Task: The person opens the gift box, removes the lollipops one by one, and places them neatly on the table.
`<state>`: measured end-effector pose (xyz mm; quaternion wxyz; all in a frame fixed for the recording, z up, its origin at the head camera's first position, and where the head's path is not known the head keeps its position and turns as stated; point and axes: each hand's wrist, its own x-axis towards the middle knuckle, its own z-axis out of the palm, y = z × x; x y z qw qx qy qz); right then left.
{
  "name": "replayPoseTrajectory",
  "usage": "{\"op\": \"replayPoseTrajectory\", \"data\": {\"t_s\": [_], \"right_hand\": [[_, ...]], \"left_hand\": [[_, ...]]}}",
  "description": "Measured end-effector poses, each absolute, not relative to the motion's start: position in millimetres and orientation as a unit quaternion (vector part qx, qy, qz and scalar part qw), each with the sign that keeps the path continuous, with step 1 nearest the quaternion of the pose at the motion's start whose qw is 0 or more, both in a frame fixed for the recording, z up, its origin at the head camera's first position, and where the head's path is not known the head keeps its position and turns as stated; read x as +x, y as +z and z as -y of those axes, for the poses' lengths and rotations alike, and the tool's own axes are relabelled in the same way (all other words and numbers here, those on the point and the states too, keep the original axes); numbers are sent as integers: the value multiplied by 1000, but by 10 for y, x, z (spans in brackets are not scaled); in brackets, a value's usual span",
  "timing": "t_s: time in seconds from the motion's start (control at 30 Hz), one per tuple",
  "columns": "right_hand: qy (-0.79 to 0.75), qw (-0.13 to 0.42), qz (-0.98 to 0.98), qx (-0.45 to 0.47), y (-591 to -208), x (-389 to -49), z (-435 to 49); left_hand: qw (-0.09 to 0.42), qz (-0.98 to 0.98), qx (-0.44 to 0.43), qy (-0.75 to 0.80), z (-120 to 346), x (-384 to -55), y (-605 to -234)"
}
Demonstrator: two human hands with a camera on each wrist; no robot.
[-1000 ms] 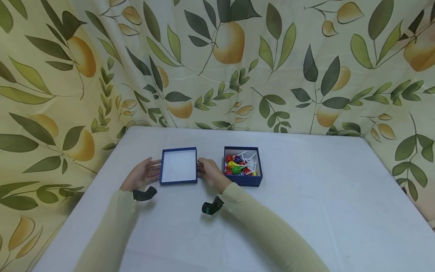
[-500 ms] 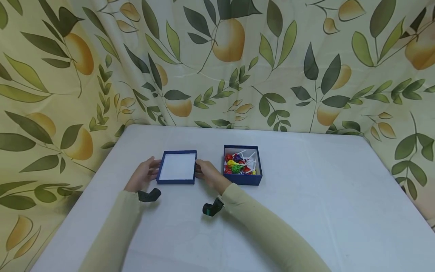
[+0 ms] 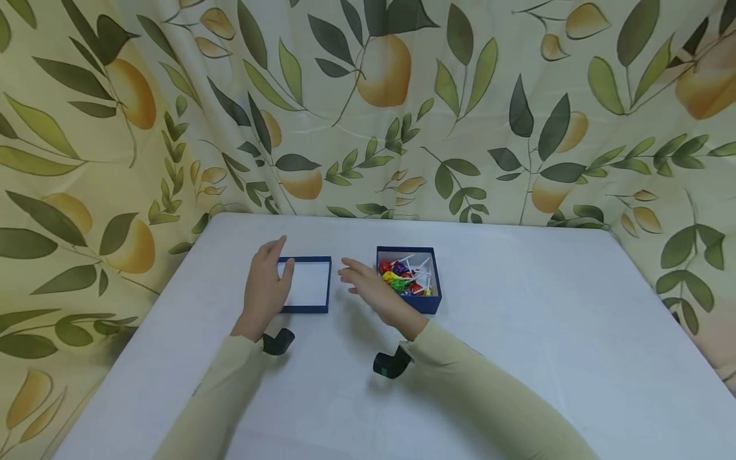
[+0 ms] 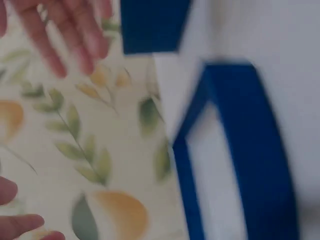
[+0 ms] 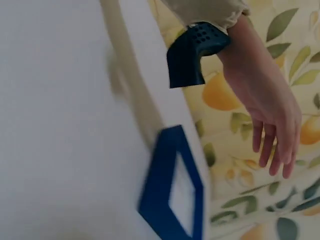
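Note:
A shallow blue box lid (image 3: 307, 284) with a white inside lies open side up on the white table. My left hand (image 3: 267, 281) is raised over its left edge, hiding part of it, with the fingers fairly straight and nothing in them. Between the lid and a deeper blue box (image 3: 422, 305) hovers my right hand (image 3: 376, 292), fingers extended, holding nothing. Several wrapped lollipops (image 3: 402, 278) with white sticks lie inside that box. The lid (image 4: 260, 150) shows blurred in the left wrist view, apart from the fingers; the lid (image 5: 170, 190) also appears in the right wrist view.
A white cloth covers the table (image 3: 517, 332). Behind and to the left hangs a curtain (image 3: 368, 128) printed with fruit and leaves. A dark wrist camera (image 3: 278, 342) sits on the left wrist, and another camera (image 3: 392, 363) on the right.
Both hands have let go of the lid and lifted: the left over its left edge, the right away to the right. Earlier the lid tilted slightly; now it lies flat.

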<state>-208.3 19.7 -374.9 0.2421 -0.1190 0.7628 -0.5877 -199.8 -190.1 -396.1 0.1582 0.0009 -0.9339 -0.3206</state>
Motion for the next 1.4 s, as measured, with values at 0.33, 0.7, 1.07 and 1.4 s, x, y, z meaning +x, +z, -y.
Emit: {"op": "replayPoseTrajectory", "data": {"t_s": [0.33,0.7,1.07,1.4], "right_hand": [[-581,124,-781,-193,-3364,-2111,-888],[-581,92,-791,-167,-3490,-2211,-1413],[-574,78,-808,-107,-3872,-2310,-1663],[-563,80,-817,-97,-4011,-2300,-1708]], "left_hand": [[138,853,-108,-491,1325,-2074,-3948],[-77,697,50,-711,959,-2314,-4256],[-176,710,60,-679,809,-2406,-4344],[-184,721,67,-665,803,-2485,-4383]]}}
